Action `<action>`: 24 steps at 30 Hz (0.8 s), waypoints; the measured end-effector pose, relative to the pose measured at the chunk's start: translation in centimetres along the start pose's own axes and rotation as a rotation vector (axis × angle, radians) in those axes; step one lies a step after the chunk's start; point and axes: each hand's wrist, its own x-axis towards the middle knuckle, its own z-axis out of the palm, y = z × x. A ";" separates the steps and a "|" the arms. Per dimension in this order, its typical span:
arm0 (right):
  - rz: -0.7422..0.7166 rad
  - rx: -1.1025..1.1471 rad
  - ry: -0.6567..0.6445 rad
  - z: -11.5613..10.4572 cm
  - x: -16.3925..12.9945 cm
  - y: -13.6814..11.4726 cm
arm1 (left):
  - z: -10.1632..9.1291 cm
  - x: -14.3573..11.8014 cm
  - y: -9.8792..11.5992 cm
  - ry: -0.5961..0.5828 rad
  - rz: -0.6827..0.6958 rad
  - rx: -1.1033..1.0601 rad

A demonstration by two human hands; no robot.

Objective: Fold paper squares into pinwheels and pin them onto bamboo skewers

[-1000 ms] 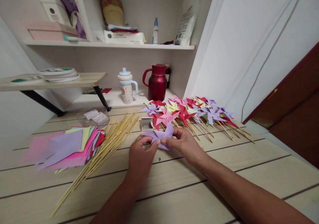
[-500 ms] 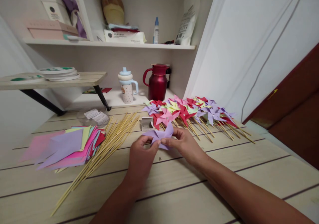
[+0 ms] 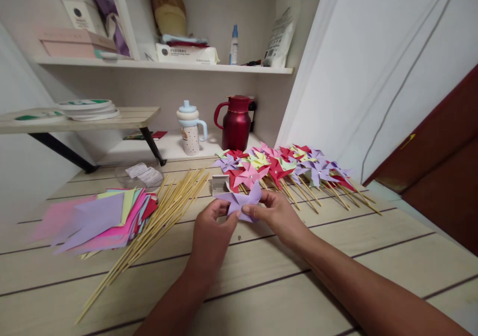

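Wooden plank table [image 3: 261, 296] below white shelves — folding stage, by the look of it. Left hand [image 3: 211, 231] and right hand [image 3: 274, 216] both pinch a purple paper pinwheel [image 3: 241, 202] at the table's middle. Left of it: bamboo sticks [image 3: 157, 221], coloured paper squares [image 3: 97, 219]. Behind it: finished pinwheels [image 3: 284, 169]. Next move likely calls for pinning the centre — then a stick.
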 end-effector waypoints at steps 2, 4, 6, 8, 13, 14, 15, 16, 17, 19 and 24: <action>-0.010 -0.024 0.003 0.0 0.0 0.0 | -0.1 -0.1 0.1 0.008 -0.012 0.025; -0.024 -0.053 0.006 0.0 0.0 0.0 | -0.2 -0.2 0.3 0.031 -0.018 0.079; -0.042 -0.075 0.006 0.0 -0.1 -0.1 | -0.3 -0.3 0.5 0.082 -0.002 0.159; -0.053 -0.092 -0.002 0.0 -0.1 -0.2 | -0.3 -0.3 0.7 0.143 0.031 0.228; -0.046 -0.102 -0.010 0.2 -0.2 -0.5 | -0.2 -0.4 0.9 0.157 0.095 0.269; -0.045 -0.101 -0.009 0.2 -0.2 -0.6 | -0.2 -0.5 0.9 0.146 0.104 0.261; -0.046 -0.104 -0.007 0.3 -0.2 -0.6 | -0.1 -0.5 1.0 0.136 0.112 0.250; -0.048 -0.110 -0.005 0.3 -0.2 -0.6 | 0.0 -0.6 1.0 0.128 0.119 0.237; -0.054 -0.118 -0.002 0.4 -0.2 -0.5 | 0.0 -0.6 1.0 0.125 0.125 0.224; -0.071 -0.128 -0.001 0.4 -0.2 -0.3 | 0.1 -0.6 0.9 0.139 0.121 0.196; -0.092 -0.114 -0.008 0.4 0.1 0.5 | -0.4 0.0 0.6 0.215 0.052 0.120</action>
